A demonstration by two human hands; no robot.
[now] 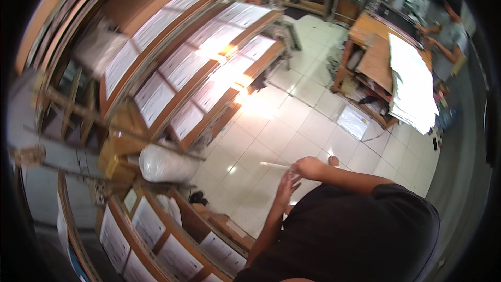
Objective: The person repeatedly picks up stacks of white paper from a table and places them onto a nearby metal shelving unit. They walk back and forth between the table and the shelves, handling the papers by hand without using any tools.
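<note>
In front of my dark shirt, my two hands are close together over the tiled floor. My right hand (pixel 309 168) is closed, its wrist bent, and a thin white stick-like thing (pixel 274 165) juts out from it toward the left. Its exact kind is too small to tell. Just below, my left hand (pixel 286 188) is raised with the fingers loosely stretched toward the right hand. It seems to hold nothing, and its fingertips come near or touch the right hand; which of these I cannot tell.
Wooden racks (pixel 182 81) with printed white sheets stand at left, and another rack (pixel 172 235) at lower left. A plastic-wrapped roll (pixel 166 163) lies between them. A wooden table (pixel 365 31) bears large white sheets (pixel 412 83); a person (pixel 451 39) works behind it. A flat packet (pixel 353 122) lies on the floor.
</note>
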